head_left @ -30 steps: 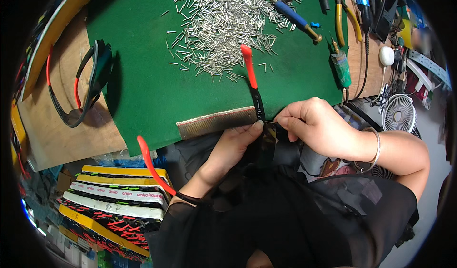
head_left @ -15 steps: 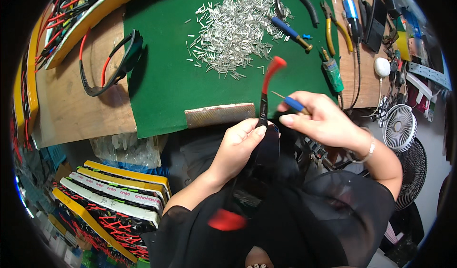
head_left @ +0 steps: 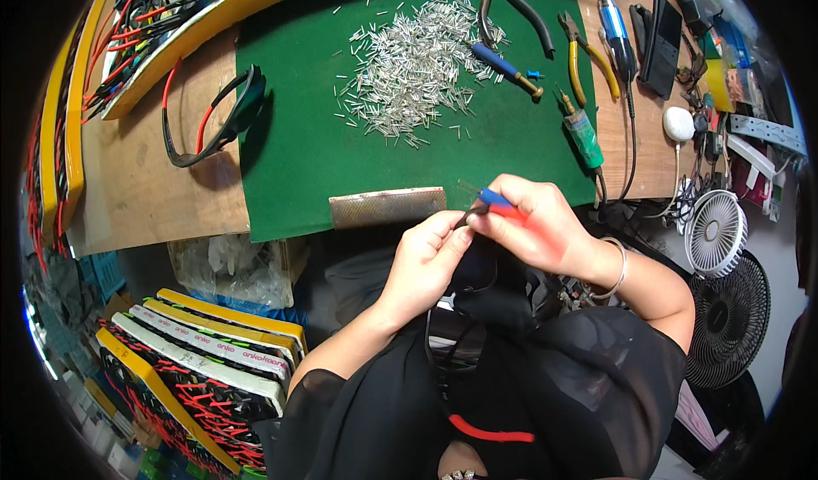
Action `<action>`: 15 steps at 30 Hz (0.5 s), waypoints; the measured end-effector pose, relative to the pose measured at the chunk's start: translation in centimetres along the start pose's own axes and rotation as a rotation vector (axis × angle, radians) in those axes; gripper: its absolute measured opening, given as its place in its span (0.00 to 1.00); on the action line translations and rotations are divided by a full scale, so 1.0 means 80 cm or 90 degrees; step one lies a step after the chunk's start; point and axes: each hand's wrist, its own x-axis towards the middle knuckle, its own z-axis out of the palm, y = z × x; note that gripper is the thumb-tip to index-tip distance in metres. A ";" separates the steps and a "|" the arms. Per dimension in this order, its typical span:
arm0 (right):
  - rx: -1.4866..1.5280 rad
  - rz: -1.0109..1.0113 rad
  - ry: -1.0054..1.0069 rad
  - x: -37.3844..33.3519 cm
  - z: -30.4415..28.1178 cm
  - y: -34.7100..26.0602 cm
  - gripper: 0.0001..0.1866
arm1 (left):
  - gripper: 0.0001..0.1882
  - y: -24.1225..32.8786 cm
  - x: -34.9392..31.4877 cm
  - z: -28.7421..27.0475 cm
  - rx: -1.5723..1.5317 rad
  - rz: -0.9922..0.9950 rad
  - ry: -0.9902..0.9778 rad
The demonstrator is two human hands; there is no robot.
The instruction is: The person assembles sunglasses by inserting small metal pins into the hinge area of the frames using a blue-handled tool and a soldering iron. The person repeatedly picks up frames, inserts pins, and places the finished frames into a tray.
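At the mat's near edge I hold a pair of black sunglasses with red temple tips. One red tip (head_left: 492,429) hangs low before my chest; the other is a red blur over my right hand. My left hand (head_left: 430,258) is closed, thumb and fingers pinching a black part of the frame. My right hand (head_left: 541,224) grips a small blue-handled screwdriver (head_left: 496,197), its thin tip pointing up and left. Its thumb and fingers also meet the black part beside my left fingertips. The lenses are dark and hard to make out against my black clothing.
On the green mat (head_left: 298,165) lie a heap of small metal pins (head_left: 409,71), pliers (head_left: 588,54) and a blue-handled tool (head_left: 507,69). Another pair of sunglasses (head_left: 209,152) stands at left. Boxes of glasses (head_left: 196,378) stand lower left, fans (head_left: 716,233) at right.
The sunglasses have turned: the upright red temple has swung down to the right over my right hand. My right hand has moved left, up to my left fingertips, still gripping the screwdriver.
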 end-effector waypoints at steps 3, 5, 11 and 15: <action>0.024 0.070 -0.036 0.006 -0.009 -0.013 0.10 | 0.11 0.006 -0.001 -0.006 0.092 0.049 -0.003; 0.039 0.071 -0.031 0.009 -0.008 -0.016 0.11 | 0.12 0.007 0.001 -0.008 0.060 0.045 -0.009; 0.088 0.056 -0.055 0.009 -0.002 0.008 0.11 | 0.17 0.005 0.003 -0.005 -0.162 -0.023 -0.036; -0.091 -0.176 0.127 0.014 -0.028 -0.026 0.05 | 0.24 0.023 -0.008 -0.006 -0.134 -0.049 -0.067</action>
